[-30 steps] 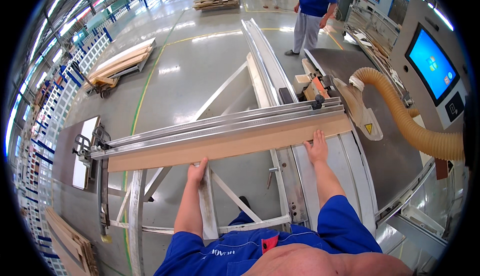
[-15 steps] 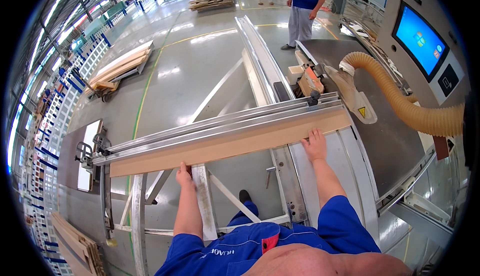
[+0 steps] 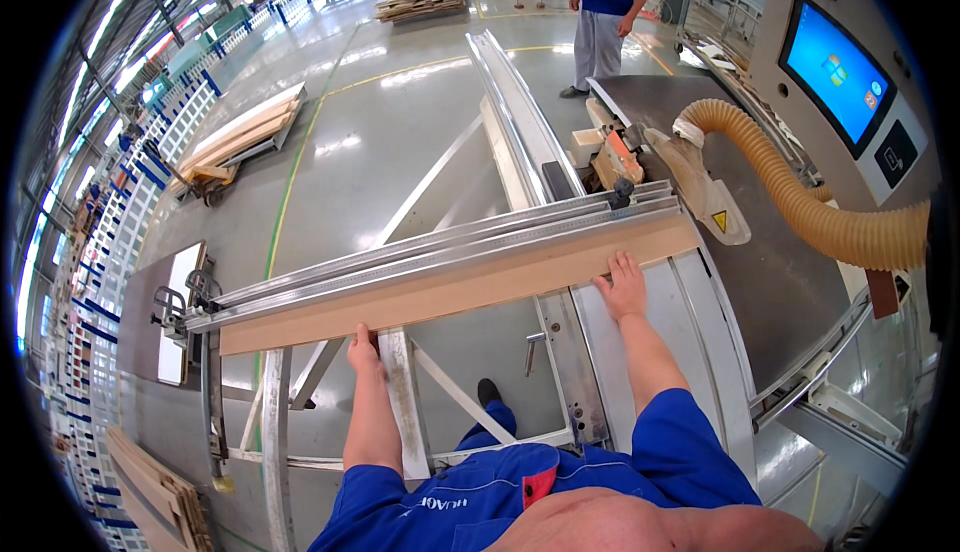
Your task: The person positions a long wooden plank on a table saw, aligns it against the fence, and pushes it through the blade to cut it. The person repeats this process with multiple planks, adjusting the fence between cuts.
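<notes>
A long pale wooden board (image 3: pixel 450 287) lies flat on the sliding carriage of a panel saw, its far edge against the long aluminium fence (image 3: pixel 420 250). My left hand (image 3: pixel 363 344) presses on the board's near edge left of centre. My right hand (image 3: pixel 623 285) lies flat with fingers spread on the board close to its right end. The board's right end reaches the saw blade guard (image 3: pixel 700 190), which is joined to a tan ribbed dust hose (image 3: pixel 810 217).
The grey saw table (image 3: pixel 790 292) lies to the right, with a control screen (image 3: pixel 835 72) above it. A person in blue (image 3: pixel 605 12) stands beyond the saw. A cart with stacked boards (image 3: pixel 240 142) stands at the left, more boards (image 3: pixel 150 492) lie at lower left.
My left hand has shifted left along the board's near edge. The board and carriage sit a little nearer the blade guard. My right hand stays pressed near the right end.
</notes>
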`<control>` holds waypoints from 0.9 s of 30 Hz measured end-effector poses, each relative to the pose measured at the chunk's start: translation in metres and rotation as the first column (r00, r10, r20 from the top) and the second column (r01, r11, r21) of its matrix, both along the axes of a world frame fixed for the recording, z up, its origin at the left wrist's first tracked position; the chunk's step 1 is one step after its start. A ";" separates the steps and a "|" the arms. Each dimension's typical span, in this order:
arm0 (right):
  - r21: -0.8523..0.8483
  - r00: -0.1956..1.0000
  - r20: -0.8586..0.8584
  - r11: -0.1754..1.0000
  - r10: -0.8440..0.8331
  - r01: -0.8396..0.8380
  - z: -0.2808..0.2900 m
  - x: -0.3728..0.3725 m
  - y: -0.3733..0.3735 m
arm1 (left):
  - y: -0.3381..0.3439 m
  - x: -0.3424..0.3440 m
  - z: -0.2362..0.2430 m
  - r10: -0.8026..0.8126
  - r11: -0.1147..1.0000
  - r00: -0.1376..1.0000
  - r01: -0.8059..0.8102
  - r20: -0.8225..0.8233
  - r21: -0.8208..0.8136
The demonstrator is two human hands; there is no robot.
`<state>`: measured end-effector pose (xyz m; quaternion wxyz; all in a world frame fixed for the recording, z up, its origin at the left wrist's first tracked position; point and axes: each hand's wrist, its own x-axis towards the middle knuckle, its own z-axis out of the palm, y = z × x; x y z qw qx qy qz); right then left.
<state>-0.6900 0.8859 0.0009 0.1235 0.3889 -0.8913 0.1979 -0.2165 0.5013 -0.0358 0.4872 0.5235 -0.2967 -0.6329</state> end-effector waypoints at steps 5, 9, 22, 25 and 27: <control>0.013 1.000 0.002 1.000 -0.018 0.018 0.003 0.001 -0.002 | 0.004 -0.005 0.013 -0.229 0.967 0.968 0.214 0.102 0.140; -0.016 1.000 -0.005 1.000 0.000 0.000 0.006 0.001 -0.003 | 0.012 -0.014 0.033 -0.437 0.895 0.798 0.431 0.416 0.114; 0.018 1.000 0.007 1.000 -0.010 0.010 0.006 -0.001 -0.011 | 0.017 -0.023 0.046 -0.471 0.834 0.640 0.547 0.606 0.072; 0.010 1.000 -0.005 1.000 -0.011 0.011 0.007 0.000 -0.012 | 0.016 -0.023 0.049 -0.483 0.829 0.610 0.550 0.628 0.102; 0.009 1.000 -0.008 1.000 -0.011 0.011 0.006 0.000 -0.013 | 0.016 -0.023 0.050 -0.481 0.828 0.597 0.550 0.642 0.108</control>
